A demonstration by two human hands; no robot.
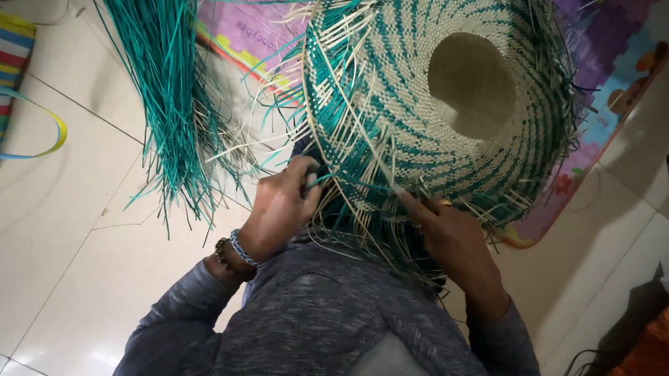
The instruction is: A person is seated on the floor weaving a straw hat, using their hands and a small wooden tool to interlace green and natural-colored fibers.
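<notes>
Your left hand [278, 208], just left of the frame's centre, was pinched shut on a teal strand [342, 179] at the unfinished edge of the woven hat [397, 101]. Your right hand [451, 233], just right of centre, had its fingers curled under the same edge, a fingertip pressing on the weave; whether it actually clamped a strand, you could not tell from this view.

The hat filled the upper middle and upper right of the frame, brim toward you, its hollow crown showing as a pale oval. It looked light and springy: stiff enough to keep its shape, yet easy to dent at the crown. The loose strand ends around the rim looked thin, smooth and likely to slip or kink, so the finished weave just inside the rim seemed the safer place to hold.

At the upper left lay a bundle of teal strips [168, 78] on the tiled floor [66, 223], with a striped bag [1, 65] at the left edge and a play mat [613, 64] beneath the hat.
</notes>
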